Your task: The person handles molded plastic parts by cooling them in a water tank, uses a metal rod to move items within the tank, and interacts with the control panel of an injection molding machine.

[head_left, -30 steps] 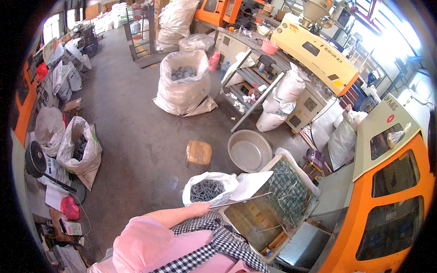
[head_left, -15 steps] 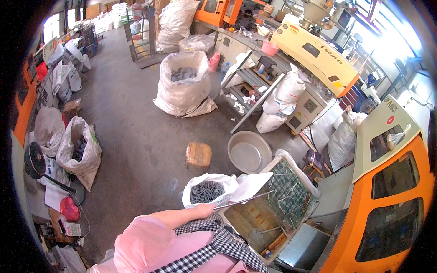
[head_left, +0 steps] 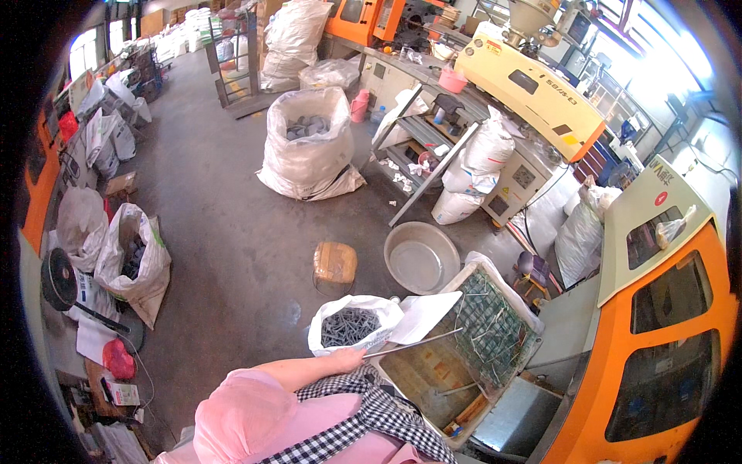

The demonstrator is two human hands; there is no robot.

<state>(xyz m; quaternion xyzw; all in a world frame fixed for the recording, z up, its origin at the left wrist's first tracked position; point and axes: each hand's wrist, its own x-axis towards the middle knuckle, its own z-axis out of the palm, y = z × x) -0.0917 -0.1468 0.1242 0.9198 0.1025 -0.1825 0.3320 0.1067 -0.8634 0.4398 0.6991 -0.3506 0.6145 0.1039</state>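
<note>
My left hand (head_left: 350, 359) is closed around one end of a thin grey rod (head_left: 417, 342). The rod slants to the right over a shallow tub (head_left: 384, 372) of brownish water and ends near a green mesh (head_left: 481, 325). Several thin sticks lie scattered on that mesh. Just beyond my hand stands an open white sack (head_left: 316, 329) filled with small grey, slender pieces (head_left: 349, 326). A white board (head_left: 423, 318) rests between the sack and the mesh. Another stick (head_left: 457, 390) lies across the tub. My right hand does not show.
Ahead are a wide round basin (head_left: 422, 257) and a brown stool (head_left: 335, 263). A large sack (head_left: 305, 162) of grey parts stands farther off, another sack (head_left: 133, 267) at the left. An orange machine (head_left: 668, 340) borders the right side, beside a metal box (head_left: 516, 417).
The view has shifted very slightly. My left hand and the rod keep nearly the same place over the tub.
</note>
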